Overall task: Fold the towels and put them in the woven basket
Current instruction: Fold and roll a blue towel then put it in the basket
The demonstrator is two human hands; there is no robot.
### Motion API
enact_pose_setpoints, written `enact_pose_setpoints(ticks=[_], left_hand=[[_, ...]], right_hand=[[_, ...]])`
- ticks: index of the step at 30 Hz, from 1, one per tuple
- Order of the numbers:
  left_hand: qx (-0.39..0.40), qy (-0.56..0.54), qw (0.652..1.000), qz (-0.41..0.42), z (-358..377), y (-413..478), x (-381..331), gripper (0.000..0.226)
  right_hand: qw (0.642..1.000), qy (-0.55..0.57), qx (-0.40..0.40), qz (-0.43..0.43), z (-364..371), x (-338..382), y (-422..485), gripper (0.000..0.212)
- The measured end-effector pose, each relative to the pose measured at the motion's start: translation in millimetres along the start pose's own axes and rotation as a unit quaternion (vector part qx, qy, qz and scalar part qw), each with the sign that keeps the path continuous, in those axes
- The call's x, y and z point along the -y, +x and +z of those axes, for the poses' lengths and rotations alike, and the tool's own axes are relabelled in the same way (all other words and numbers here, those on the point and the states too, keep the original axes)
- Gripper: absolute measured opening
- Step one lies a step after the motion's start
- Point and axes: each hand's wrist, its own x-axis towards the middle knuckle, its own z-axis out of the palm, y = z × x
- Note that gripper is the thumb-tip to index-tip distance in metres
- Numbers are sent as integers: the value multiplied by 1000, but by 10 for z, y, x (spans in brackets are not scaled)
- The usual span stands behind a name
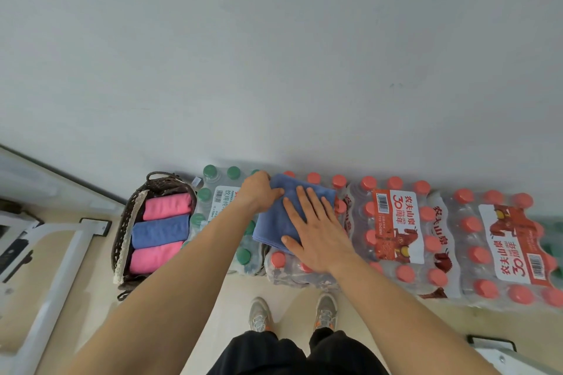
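Note:
A folded blue towel (275,222) lies on top of shrink-wrapped packs of water bottles in front of me. My left hand (259,192) pinches its far left corner with curled fingers. Flat on the towel's right half lies my right hand (313,228), fingers spread and straight. To the left stands a dark woven basket (122,237) holding three rolled towels: a pink towel (167,205) at the back, a blue towel (160,231) in the middle and another pink towel (152,259) at the front.
Packs of bottles with red caps (402,231) run to the right along the white wall; a pack with green caps (219,192) sits beside the basket. A white metal frame (58,268) stands at the left. My feet (292,310) are on the beige floor.

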Motion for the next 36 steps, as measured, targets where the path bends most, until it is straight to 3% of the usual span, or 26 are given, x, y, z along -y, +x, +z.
enact_pose_setpoints(ticks=[3,12,14,17,19,24,28,36], left_hand=[[-4,14,1000,7,3,31,13,27],[-28,-96,994,39,61,-55,-48,33],[0,-95,995,42,63,-88,1,43],[93,-68,992,42,65,-172,107,76],[108,-62,991,47,54,-221,153,87],[12,-41,999,22,-8,-122,191,73],[-35,-15,999,17,-73,-70,125,37],[-32,-10,996,84,-158,12,99,41]], right_hand=[[998,-2,24,-52,-38,-117,-55,75],[992,20,85,-89,-367,-253,-129,67],[990,28,103,-91,-449,-257,-123,67],[987,37,121,-94,-555,-256,-113,67],[987,40,124,-95,-606,-247,-101,67],[985,38,143,-88,-616,-243,-85,69],[989,25,120,-89,-675,-186,-56,63],[988,106,106,-21,-964,-365,390,33]])
